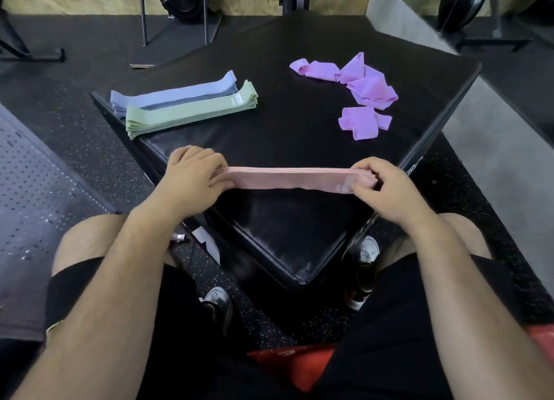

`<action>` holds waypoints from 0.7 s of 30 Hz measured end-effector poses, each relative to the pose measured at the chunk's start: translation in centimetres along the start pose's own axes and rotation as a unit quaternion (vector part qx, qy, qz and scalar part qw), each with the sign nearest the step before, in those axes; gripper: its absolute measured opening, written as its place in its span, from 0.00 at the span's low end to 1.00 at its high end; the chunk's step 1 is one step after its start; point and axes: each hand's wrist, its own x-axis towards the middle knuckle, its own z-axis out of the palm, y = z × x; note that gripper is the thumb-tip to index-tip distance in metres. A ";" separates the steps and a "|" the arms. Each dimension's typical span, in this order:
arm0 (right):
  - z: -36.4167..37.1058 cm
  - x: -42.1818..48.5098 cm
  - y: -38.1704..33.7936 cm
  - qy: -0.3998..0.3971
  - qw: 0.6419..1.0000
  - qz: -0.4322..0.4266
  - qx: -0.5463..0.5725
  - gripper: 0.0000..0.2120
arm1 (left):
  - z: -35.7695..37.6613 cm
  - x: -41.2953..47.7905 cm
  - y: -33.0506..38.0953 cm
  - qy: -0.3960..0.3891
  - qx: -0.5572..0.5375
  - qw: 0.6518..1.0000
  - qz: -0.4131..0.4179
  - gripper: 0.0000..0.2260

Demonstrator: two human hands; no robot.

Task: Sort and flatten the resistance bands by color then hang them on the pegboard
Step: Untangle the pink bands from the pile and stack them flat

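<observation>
A flat stack of pink bands (287, 178) is held level above the near part of the black padded box (299, 123). My left hand (195, 177) grips its left end and my right hand (386, 186) grips its right end. On the box's far left lie a flattened stack of blue bands (168, 95) and, beside it, a flattened stack of green bands (192, 111). Crumpled purple bands (362, 90) lie loose at the far right of the box top.
A dark perforated pegboard (36, 183) lies on the speckled rubber floor at my left. My knees and shoes flank the box's near corner. Metal stand legs (174, 15) and black equipment stand at the back by a plywood wall.
</observation>
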 end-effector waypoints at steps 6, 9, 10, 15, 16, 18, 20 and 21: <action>-0.4 0.3 1.2 -0.007 0.997 0.019 0.068 0.14 | -0.6 -0.5 -1.2 -0.062 -0.203 0.976 -0.057 0.05; -0.8 0.3 1.3 -0.014 0.995 0.023 0.096 0.15 | -1.1 -0.7 -1.2 -0.058 -0.212 0.972 -0.078 0.05; -0.8 0.4 1.4 -0.016 0.995 0.025 0.093 0.15 | -1.2 -0.8 -1.2 -0.060 -0.215 0.971 -0.088 0.05; -0.5 0.5 1.8 0.006 0.997 0.035 0.068 0.12 | -2.0 -1.0 -1.2 -0.064 -0.245 0.960 -0.119 0.05; -0.4 0.7 1.5 0.013 0.996 0.038 0.085 0.13 | -2.2 -1.0 -1.2 -0.061 -0.255 0.956 -0.129 0.05; -0.1 1.2 0.7 0.035 0.988 0.047 0.142 0.14 | -2.5 -0.9 -1.6 -0.052 -0.278 0.946 -0.161 0.06; 0.5 2.7 -0.3 0.061 0.978 0.068 0.185 0.14 | -2.8 -0.8 -2.3 -0.031 -0.318 0.925 -0.204 0.09; 0.9 3.7 -0.8 0.072 0.973 0.079 0.202 0.14 | -2.8 -0.7 -2.8 -0.016 -0.350 0.909 -0.227 0.10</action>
